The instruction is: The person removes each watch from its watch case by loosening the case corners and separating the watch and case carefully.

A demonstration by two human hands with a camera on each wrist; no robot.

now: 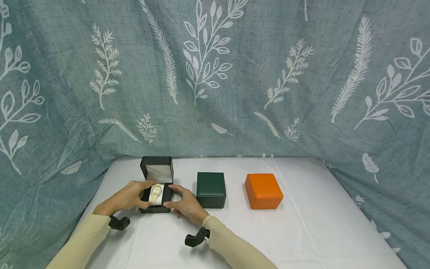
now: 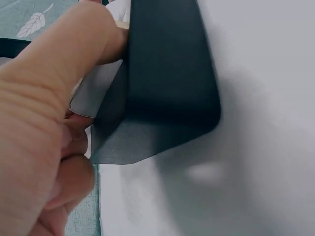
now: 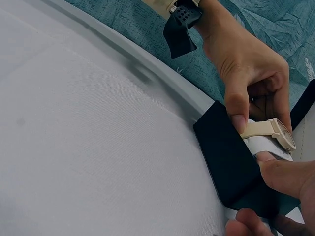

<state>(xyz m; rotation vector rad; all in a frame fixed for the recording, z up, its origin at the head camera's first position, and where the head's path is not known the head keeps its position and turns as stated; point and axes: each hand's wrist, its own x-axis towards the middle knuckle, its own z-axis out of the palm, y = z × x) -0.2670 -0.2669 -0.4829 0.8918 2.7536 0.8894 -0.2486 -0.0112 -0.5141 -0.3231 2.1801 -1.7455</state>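
Note:
A dark watch box stands at the left of the table, its lid raised at the back. Inside lies a white cushion carrying a watch with a cream strap and squarish face. My left hand holds the cushion from its left, forefinger at the far end and thumb at the near end. From the other side my right hand grips it, thumb inside the front rim. In the right wrist view both thumbs meet the cushion beside the strap. Part of the left fingers is hidden behind the box wall.
A closed green box stands just right of my right hand. Farther right is a closed orange box. White cloth covers the table, and a leaf-patterned teal curtain hangs along the back and sides.

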